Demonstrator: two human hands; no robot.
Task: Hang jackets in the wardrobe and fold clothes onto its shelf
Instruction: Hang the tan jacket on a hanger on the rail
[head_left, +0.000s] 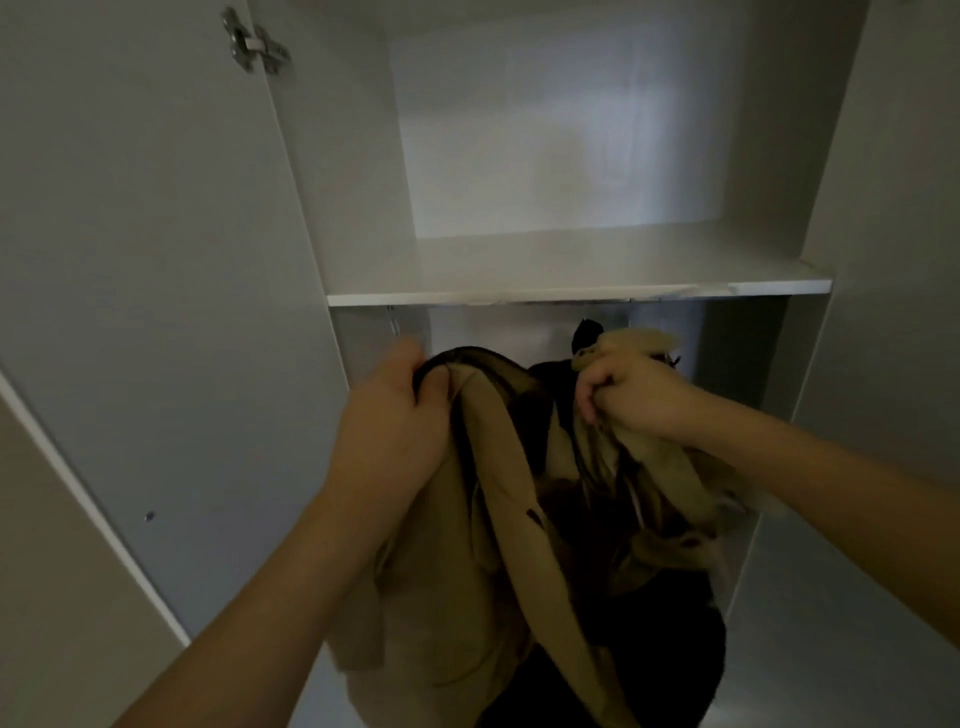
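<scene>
Dim room, white wardrobe (363, 156) open, left door (156, 260) swung out with a hinge (254, 47) near its top edge. Shelf (571, 293) spans the upper part; nothing visible on it. Rail (571, 301) just under the shelf's front edge, mostly hidden.

Person stands in front, both arms raised into the hanging space below the shelf. Left hand (400, 410) grips the tan jacket (467, 545) at one shoulder, fingers and thumb curled round the fabric where a dark curved edge, probably a hanger (457, 356), pokes out. Right hand (623, 389) is fisted on a bunch of the same tan fabric at the other shoulder or collar. Jacket hangs between the hands, below the shelf's front edge, dark lining showing; a dark garment (649, 649) sits behind and beneath it, can't tell if that one is already hung.

Step in hand: hanging a jacket, likely seating it on the hanger or lifting it to the rail. Hook not visible. Next move probably calls for squaring the shoulders on the hanger, raising it and catching the hook over the rail without knocking the shelf's front edge. Folding for the shelf looks not started.
</scene>
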